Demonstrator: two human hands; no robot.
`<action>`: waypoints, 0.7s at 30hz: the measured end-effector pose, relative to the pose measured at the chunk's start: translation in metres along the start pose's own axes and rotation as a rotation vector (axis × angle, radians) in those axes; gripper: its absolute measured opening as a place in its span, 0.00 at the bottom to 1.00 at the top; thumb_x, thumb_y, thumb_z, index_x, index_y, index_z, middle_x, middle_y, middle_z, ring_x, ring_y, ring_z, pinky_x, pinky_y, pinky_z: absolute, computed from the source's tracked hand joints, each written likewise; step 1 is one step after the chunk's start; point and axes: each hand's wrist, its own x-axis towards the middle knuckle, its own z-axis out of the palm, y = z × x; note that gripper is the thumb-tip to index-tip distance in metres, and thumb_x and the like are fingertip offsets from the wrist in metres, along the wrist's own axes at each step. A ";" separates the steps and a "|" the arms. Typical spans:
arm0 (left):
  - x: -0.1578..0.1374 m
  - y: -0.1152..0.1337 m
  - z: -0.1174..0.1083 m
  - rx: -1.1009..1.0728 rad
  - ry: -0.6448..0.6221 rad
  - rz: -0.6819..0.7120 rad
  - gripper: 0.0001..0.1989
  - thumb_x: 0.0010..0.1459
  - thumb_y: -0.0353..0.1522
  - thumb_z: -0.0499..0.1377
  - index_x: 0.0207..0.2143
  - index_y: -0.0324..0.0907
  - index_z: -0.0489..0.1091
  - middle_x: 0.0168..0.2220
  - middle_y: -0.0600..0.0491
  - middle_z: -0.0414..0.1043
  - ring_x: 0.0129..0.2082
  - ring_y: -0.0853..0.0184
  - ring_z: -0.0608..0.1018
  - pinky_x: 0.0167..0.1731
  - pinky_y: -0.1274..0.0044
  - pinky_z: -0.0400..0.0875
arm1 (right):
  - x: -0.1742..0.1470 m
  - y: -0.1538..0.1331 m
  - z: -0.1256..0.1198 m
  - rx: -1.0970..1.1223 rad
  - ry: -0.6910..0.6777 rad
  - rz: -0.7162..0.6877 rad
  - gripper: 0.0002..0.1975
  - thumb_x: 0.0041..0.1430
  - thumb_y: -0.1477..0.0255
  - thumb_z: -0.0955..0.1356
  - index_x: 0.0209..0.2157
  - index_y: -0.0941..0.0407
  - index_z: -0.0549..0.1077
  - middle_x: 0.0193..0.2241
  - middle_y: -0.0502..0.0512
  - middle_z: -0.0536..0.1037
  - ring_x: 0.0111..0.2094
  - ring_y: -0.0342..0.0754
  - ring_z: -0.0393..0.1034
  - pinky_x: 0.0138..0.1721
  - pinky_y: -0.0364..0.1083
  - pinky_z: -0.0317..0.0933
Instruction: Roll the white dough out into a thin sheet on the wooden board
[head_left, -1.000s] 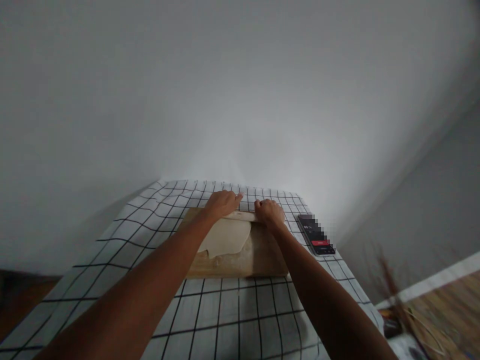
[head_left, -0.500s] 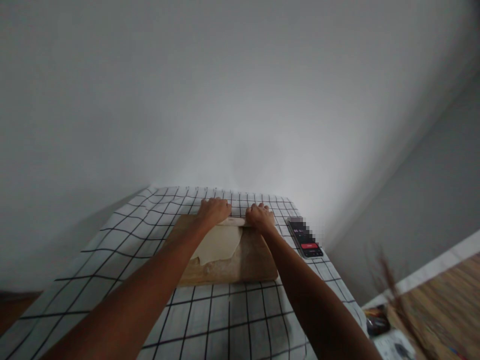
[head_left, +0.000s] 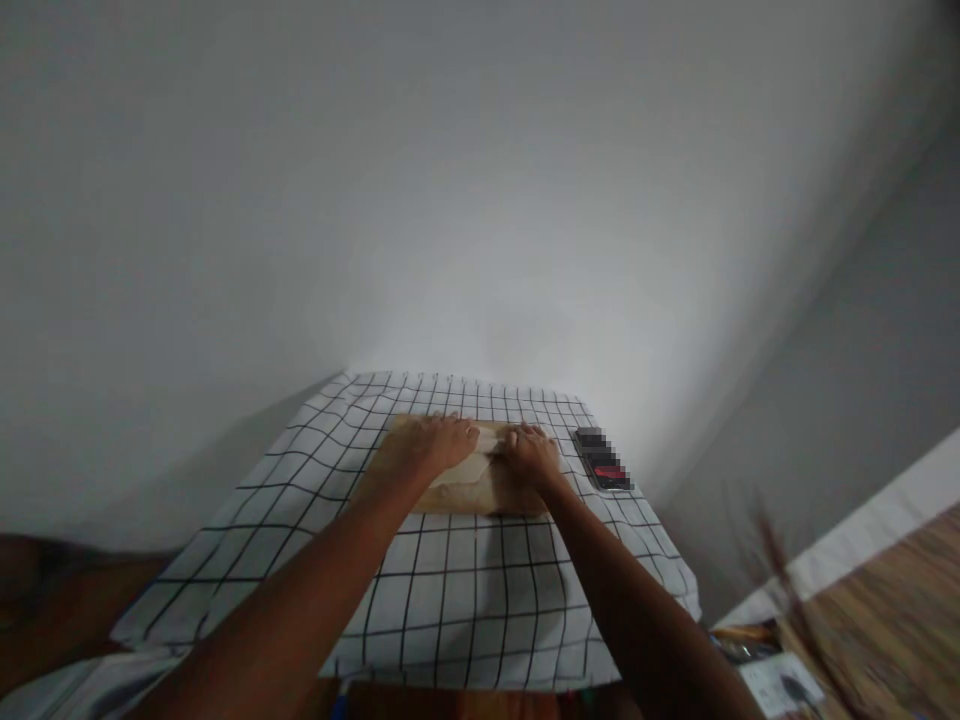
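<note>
A pale rolling pin (head_left: pixel 491 440) lies crosswise over a flat sheet of dough (head_left: pixel 463 472) on a wooden board (head_left: pixel 517 494). My left hand (head_left: pixel 447 440) is closed over the pin's left part, and my right hand (head_left: pixel 531 450) is closed over its right part. Only a short middle stretch of the pin shows between them. The left forearm hides part of the dough and the board's left side.
The board rests on a table with a white, black-checked cloth (head_left: pixel 450 600). A phone (head_left: pixel 604 462) lies right of the board. A plain wall (head_left: pixel 480 200) rises behind the table. Boxes or packets (head_left: pixel 780 680) stand low at the right, above a wooden floor (head_left: pixel 900 600).
The camera view has pulled back, so board, phone and table look smaller. Both hands and the pin sit nearer over the board instead of at its far edge, covering more dough.
</note>
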 end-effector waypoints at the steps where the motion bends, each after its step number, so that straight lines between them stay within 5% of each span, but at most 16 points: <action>1: -0.009 0.003 -0.002 0.004 0.034 0.014 0.24 0.67 0.40 0.45 0.58 0.45 0.71 0.61 0.43 0.68 0.62 0.46 0.67 0.59 0.50 0.56 | -0.009 -0.001 -0.003 0.002 -0.001 -0.010 0.21 0.71 0.67 0.52 0.49 0.52 0.74 0.60 0.58 0.69 0.61 0.56 0.59 0.57 0.59 0.55; 13: -0.144 0.009 -0.019 -0.007 0.269 0.253 0.24 0.68 0.37 0.46 0.62 0.42 0.65 0.64 0.47 0.66 0.63 0.53 0.66 0.62 0.57 0.59 | -0.103 -0.015 -0.012 0.051 0.121 -0.063 0.21 0.73 0.65 0.52 0.49 0.48 0.74 0.55 0.50 0.75 0.58 0.48 0.63 0.61 0.56 0.51; 21: -0.142 0.008 -0.017 -0.008 0.261 0.227 0.25 0.68 0.39 0.46 0.63 0.46 0.64 0.66 0.48 0.61 0.67 0.51 0.61 0.64 0.53 0.55 | -0.095 -0.016 0.002 0.014 0.161 0.000 0.23 0.73 0.61 0.52 0.60 0.48 0.68 0.65 0.54 0.63 0.67 0.54 0.51 0.64 0.61 0.42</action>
